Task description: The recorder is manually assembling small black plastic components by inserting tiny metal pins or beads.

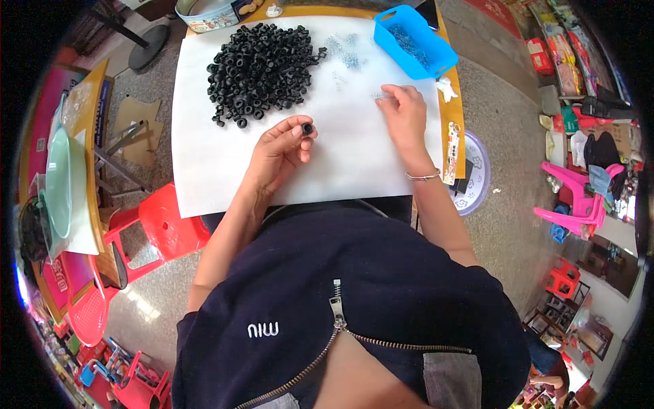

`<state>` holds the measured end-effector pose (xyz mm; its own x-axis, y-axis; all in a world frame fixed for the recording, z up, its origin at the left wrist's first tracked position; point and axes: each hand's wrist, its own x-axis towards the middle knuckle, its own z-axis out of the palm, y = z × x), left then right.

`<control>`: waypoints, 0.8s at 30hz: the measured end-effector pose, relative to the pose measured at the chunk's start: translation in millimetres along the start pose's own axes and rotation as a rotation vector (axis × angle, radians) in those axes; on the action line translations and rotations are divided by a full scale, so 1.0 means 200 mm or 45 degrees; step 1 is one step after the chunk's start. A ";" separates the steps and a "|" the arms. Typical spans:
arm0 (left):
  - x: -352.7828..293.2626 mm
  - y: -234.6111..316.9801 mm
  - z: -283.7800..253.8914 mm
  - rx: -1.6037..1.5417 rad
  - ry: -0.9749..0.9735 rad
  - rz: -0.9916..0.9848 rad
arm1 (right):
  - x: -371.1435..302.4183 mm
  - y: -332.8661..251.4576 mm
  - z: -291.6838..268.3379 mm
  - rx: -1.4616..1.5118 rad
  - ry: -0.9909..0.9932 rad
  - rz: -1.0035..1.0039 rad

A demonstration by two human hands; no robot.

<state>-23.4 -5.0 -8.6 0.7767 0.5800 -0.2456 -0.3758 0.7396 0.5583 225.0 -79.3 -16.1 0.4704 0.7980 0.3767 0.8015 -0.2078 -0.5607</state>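
Observation:
My left hand (278, 148) pinches a small black ring-shaped plastic part (307, 129) between thumb and fingers, its round opening showing. Farther right, my right hand (407, 121) has its thumb and forefinger together at a small metal spring (377, 96), just above or on the white sheet (354, 163). Beyond my left hand lies a big heap of black plastic parts (262, 71) of the same look. Between the heap and the blue basket, loose thin springs (350, 58) are scattered on the sheet.
A blue plastic basket (443, 63) with many springs stands at the back right. At the back left is an oval tin (204, 24). A crumpled white scrap (446, 89) and a patterned strip (452, 146) lie along the right edge. A red stool (174, 225) is at left.

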 end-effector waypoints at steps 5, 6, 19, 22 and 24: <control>-0.01 0.00 0.00 0.026 0.014 -0.018 | 0.00 -0.01 0.01 0.051 -0.050 -0.009; -0.01 0.00 0.01 0.030 0.025 -0.023 | 0.00 -0.02 0.01 0.101 -0.046 0.010; -0.01 0.01 0.01 0.014 -0.024 -0.033 | 0.01 -0.10 0.02 0.160 -0.066 -0.053; -0.01 0.00 0.01 0.007 -0.024 -0.019 | 0.02 -0.07 0.02 0.001 -0.051 -0.121; -0.01 0.00 0.01 0.002 -0.026 -0.014 | 0.03 -0.04 0.03 -0.088 -0.012 -0.180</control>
<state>-23.8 -6.3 -5.7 0.7912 0.5645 -0.2355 -0.3660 0.7454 0.5571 218.4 -69.6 -13.2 0.3475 0.8273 0.4413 0.8834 -0.1311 -0.4499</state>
